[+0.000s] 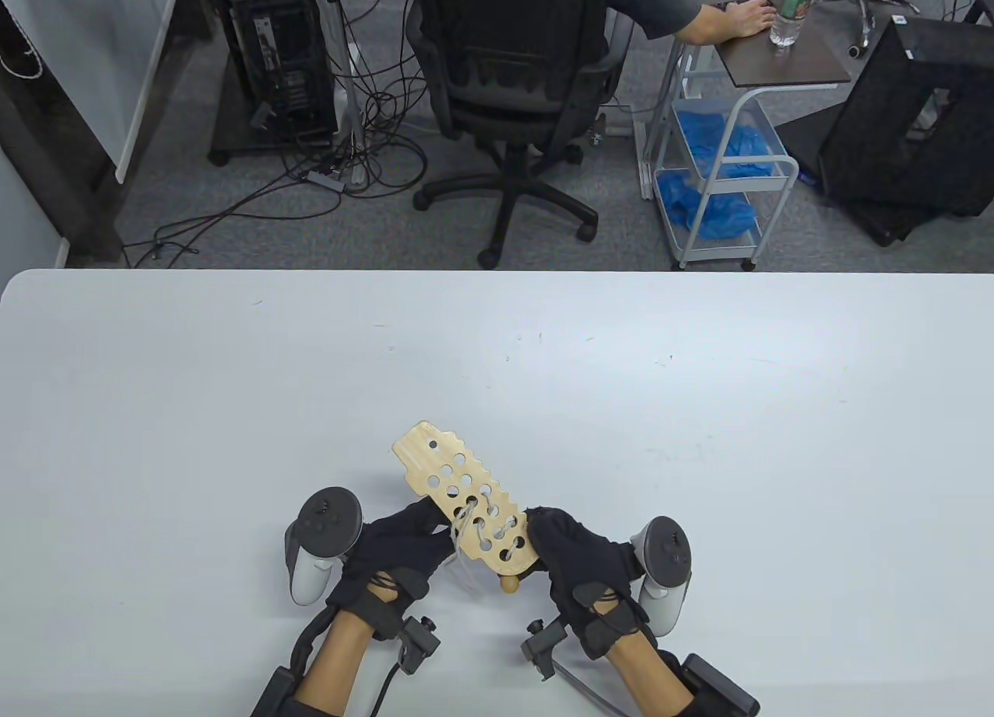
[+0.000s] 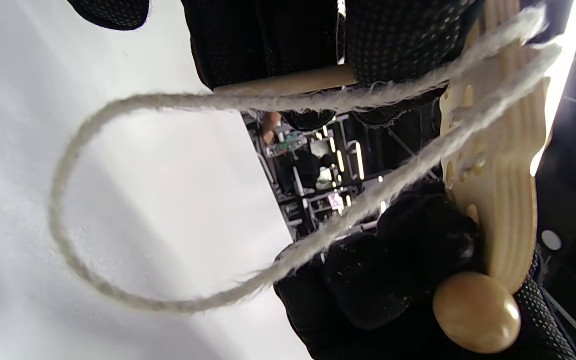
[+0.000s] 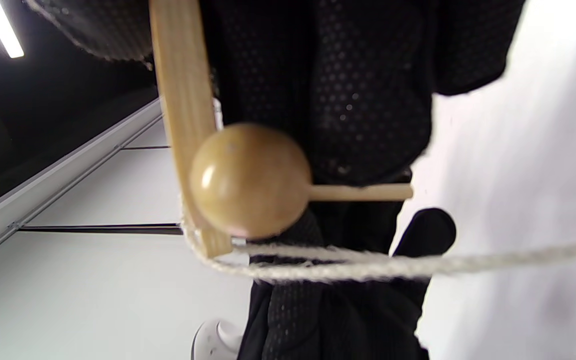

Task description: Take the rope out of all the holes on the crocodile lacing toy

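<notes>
While we hold it: the crocodile lacing toy (image 1: 464, 506) sits between both hands, raised off the bench (image 1: 699, 437) at its near edge, centre.
Long axis: it runs from near-right to far-left; the unlaced end points away from us, the laced holes lie at our end.
Left hand (image 1: 400, 554): we grip the toy's left edge beside the laced holes; the rope (image 2: 118, 200) hangs in a slack loop under this hand.
Right hand (image 1: 578, 565): we grip the near-right end, by the wooden ball (image 3: 248, 180) and its thin peg.
Nearer hand: the left, we judge, touches the strands.
Bench: white, bare around the toy.
Room: office chair (image 1: 512, 88) and a blue-binned cart (image 1: 722, 173) beyond the far edge.
</notes>
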`<state>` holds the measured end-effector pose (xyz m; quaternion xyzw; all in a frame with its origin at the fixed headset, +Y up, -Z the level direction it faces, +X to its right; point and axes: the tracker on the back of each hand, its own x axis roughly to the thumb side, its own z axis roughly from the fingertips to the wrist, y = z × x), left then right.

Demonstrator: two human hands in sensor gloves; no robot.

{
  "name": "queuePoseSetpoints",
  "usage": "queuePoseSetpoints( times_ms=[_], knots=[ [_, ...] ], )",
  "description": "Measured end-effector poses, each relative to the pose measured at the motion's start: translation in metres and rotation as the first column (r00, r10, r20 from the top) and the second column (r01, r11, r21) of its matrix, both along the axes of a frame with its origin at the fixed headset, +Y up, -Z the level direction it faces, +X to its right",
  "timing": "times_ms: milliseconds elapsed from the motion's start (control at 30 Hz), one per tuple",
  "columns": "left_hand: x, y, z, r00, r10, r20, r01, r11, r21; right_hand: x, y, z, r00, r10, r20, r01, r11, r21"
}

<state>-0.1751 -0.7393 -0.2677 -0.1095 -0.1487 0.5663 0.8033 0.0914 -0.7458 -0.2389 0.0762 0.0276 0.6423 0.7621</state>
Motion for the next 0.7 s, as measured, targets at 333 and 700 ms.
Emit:
queuePoseSetpoints(
  times_ms=[333,700],
  knots=[
    [-0.014,0.001,-0.002,0.994,0.025,-0.105,-0.024,1.0,0.01,0.014,-0.002,-0.005,0.996,-0.008,0.089,0.012,0.999,-0.042],
    [-0.018,0.002,-0.002,0.992,0.045,-0.121,-0.043,0.999,0.014,0.034,0.0,-0.01,0.982,-0.004,0.191,0.021,0.996,-0.084]
  ],
)
